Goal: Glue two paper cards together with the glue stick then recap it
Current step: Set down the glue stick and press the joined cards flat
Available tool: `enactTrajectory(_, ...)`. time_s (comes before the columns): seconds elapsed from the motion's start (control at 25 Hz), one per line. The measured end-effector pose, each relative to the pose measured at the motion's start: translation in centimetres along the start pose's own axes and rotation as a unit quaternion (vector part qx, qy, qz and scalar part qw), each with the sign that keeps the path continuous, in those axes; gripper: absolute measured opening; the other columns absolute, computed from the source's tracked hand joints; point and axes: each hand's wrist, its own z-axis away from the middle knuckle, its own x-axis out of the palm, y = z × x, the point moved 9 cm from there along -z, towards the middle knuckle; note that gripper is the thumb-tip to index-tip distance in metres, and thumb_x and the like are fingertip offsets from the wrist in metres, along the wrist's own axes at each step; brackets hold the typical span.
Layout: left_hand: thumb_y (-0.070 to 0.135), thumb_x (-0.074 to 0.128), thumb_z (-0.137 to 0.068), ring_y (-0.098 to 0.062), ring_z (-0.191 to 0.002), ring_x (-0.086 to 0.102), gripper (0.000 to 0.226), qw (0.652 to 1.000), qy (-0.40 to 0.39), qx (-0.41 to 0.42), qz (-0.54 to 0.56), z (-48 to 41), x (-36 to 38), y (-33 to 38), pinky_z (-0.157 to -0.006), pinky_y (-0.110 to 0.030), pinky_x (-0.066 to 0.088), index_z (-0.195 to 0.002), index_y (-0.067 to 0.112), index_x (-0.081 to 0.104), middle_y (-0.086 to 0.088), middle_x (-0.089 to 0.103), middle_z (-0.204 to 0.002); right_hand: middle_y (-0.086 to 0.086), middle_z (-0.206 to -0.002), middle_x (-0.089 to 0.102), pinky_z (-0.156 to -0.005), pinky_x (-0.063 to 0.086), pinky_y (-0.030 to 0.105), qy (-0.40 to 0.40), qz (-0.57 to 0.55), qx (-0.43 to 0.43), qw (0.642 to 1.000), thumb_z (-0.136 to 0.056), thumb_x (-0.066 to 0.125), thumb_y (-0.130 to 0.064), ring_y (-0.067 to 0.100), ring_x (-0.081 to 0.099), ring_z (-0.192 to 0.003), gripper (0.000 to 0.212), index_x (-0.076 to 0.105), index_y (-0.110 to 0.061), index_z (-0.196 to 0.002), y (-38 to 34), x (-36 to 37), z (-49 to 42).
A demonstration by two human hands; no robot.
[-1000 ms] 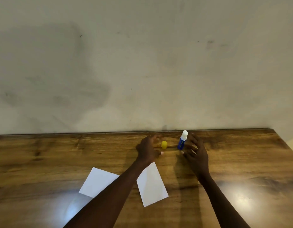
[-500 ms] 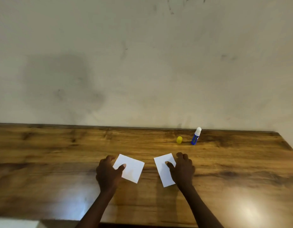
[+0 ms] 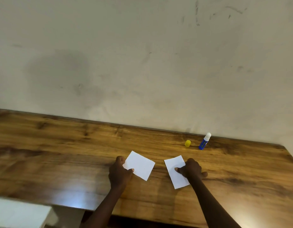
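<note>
Two white paper cards lie apart on the wooden table. My left hand pinches the near-left edge of the left card, thumb on top. My right hand rests on the right card, fingertips pressing its right side. Far behind, near the wall, the blue glue stick stands upright and uncapped, its white tip showing. Its yellow cap sits on the table just left of it.
A plain wall runs along the table's far edge. The table's right edge lies at the far right, its near edge at the bottom. A white surface shows at the lower left, below the table.
Both hands left the glue stick and cap at the back and came near, each onto a card. The view has since shifted, and the cards sit slightly further apart.
</note>
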Motion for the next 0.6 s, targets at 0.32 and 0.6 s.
enactTrajectory(0.32, -0.008, 0.058, -0.08, -0.028, -0.123, 0.051, 0.055, 0.986, -0.089, 0.017, 0.14, -1.6, 1.9, 1.4, -0.097, -0.034, 0.045, -0.131, 0.006, 0.041, -0.014, 0.051, -0.135, 0.02, -0.118, 0.059, -0.075, 0.036, 0.029, -0.021, -0.091, -0.154, 0.984, -0.083, 0.06, -0.015, 0.032, 0.054, -0.106, 0.032, 0.055, 0.0, -0.111, -5.4, -2.2, -0.5)
enactTrajectory(0.6, -0.023, 0.047, -0.076, -0.023, -0.117, 0.052, 0.057, 0.951, -0.052, 0.0, 0.305, -1.3, 1.9, -1.1, -0.098, -0.035, 0.043, -0.127, 0.001, 0.043, -0.016, 0.053, -0.128, 0.019, -0.109, 0.064, -0.068, 0.036, 0.023, -0.065, -0.136, -0.243, 0.958, -0.08, 0.065, -0.019, 0.03, 0.058, -0.096, 0.029, 0.06, 0.003, -0.099, -11.1, 1.5, 1.6)
